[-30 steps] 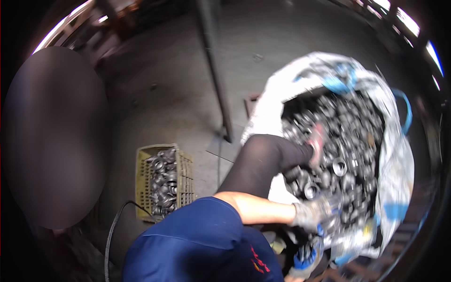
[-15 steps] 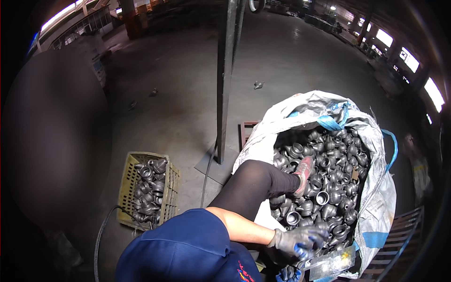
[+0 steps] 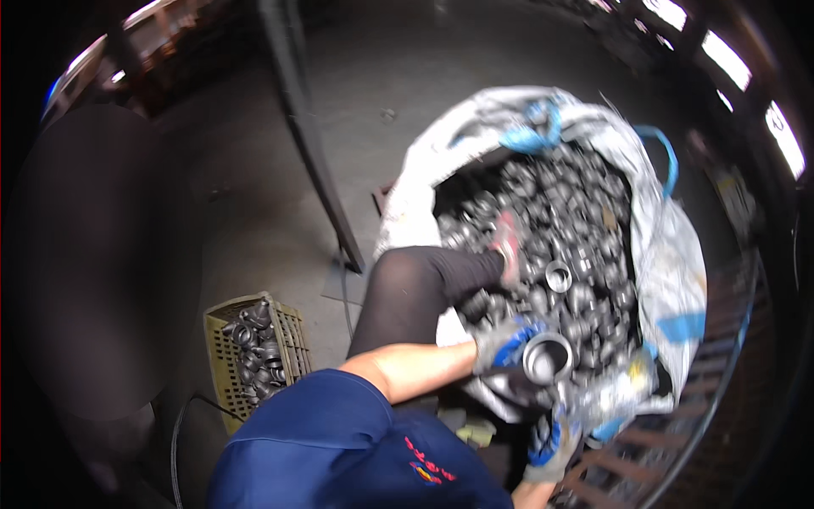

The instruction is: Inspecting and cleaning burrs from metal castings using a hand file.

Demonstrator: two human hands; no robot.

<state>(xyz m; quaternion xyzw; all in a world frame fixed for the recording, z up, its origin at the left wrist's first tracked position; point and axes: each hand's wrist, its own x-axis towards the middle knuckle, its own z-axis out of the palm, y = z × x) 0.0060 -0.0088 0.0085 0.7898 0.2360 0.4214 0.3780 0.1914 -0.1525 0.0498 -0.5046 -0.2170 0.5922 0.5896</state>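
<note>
A grey metal pipe fitting [image 3: 547, 358], its round open end turned up, is in my left hand [image 3: 502, 346]. That hand wears a grey-and-blue glove and is closed on the fitting's side. Just below it is my gloved right hand [image 3: 551, 445], its fingers curled upward near the fitting; blur hides what they grip. Beside the right hand, a clear, blurred plate [image 3: 615, 392] leans at the near edge of a large white woven bag [image 3: 670, 263]. Many similar dark fittings [image 3: 577, 204] fill the bag.
A yellow plastic crate [image 3: 297, 339] of fittings stands on the floor at left, with a black cable [image 3: 180, 433] beside it. A dark metal post [image 3: 309, 153] rises beyond. A leg with a red shoe [image 3: 507, 250] reaches into the bag. Metal bars [image 3: 704, 407] lie at right.
My view has shifted, blurring the picture. My left hand was spread above the fittings without one; now it holds a fitting. My right hand has come further into view.
</note>
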